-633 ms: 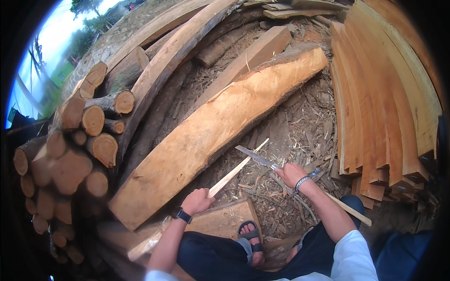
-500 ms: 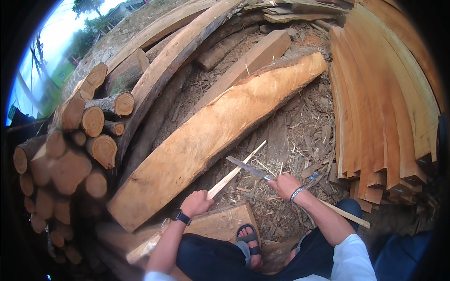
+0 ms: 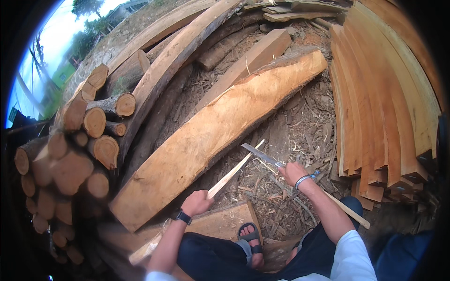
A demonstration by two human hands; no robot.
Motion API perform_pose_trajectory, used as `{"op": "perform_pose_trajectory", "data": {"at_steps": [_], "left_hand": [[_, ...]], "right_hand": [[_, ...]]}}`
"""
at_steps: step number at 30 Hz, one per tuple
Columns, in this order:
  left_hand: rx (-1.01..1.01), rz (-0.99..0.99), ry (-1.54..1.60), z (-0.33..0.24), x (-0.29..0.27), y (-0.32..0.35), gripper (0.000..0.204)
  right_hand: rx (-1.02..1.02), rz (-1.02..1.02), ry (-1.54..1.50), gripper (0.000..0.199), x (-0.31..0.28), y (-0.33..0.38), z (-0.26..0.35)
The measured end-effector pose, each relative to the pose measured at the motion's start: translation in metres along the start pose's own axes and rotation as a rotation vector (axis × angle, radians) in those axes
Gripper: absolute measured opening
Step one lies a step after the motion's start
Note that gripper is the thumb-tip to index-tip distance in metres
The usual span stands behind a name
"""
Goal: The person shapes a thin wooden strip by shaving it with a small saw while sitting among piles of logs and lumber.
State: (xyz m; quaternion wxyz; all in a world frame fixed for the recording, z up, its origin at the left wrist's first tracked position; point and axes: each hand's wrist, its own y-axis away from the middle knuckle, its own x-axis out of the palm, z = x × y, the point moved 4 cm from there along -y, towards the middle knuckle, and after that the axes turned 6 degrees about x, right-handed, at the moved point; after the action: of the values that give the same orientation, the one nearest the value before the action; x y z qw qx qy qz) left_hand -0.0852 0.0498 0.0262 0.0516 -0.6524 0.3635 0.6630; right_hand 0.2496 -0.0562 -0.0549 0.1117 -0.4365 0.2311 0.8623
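Observation:
My left hand [image 3: 197, 203] is closed around a long pale wooden stick [image 3: 228, 178], whose narrow tip points up and away to the right. Its thicker, rougher end lies below my left forearm. My right hand [image 3: 293, 173] grips a knife with a narrow grey blade [image 3: 262, 155]. The blade crosses the stick close to its tip; whether they touch, I cannot tell. A pale wooden shaft [image 3: 349, 213] shows beyond my right forearm, roughly in line with the blade, and looks like the knife's long handle. My arm hides the join.
A large split slab [image 3: 220, 126] slants across the ground ahead. Cut logs [image 3: 70, 173] are stacked at left, and tall planks [image 3: 379, 103] stand at right. A squared timber [image 3: 229, 218] lies beside my sandalled foot [image 3: 250, 236]. Wood chips [image 3: 300, 140] litter the ground.
My right hand and the blade have moved right and slightly away, closer to the stick's tip. My left hand and the stick have stayed nearly still.

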Motion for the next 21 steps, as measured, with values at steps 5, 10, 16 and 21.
{"op": "perform_pose_trajectory", "data": {"at_steps": [5,10,16,21], "left_hand": [[-0.04,0.011,-0.014,-0.002,-0.004,0.003,0.04],[-0.009,0.038,0.025,-0.003,-0.002,0.003,0.041],[-0.029,0.026,-0.018,0.003,0.001,0.003,0.042],[-0.021,0.012,-0.01,-0.004,-0.001,0.003,0.042]], "right_hand": [[-0.168,0.099,0.0,0.054,0.023,0.022,0.021],[-0.052,0.041,-0.027,0.053,0.015,-0.011,-0.014],[-0.228,0.153,0.03,0.052,0.035,0.038,0.034],[-0.053,0.055,-0.012,0.053,0.012,0.002,-0.001]]}}
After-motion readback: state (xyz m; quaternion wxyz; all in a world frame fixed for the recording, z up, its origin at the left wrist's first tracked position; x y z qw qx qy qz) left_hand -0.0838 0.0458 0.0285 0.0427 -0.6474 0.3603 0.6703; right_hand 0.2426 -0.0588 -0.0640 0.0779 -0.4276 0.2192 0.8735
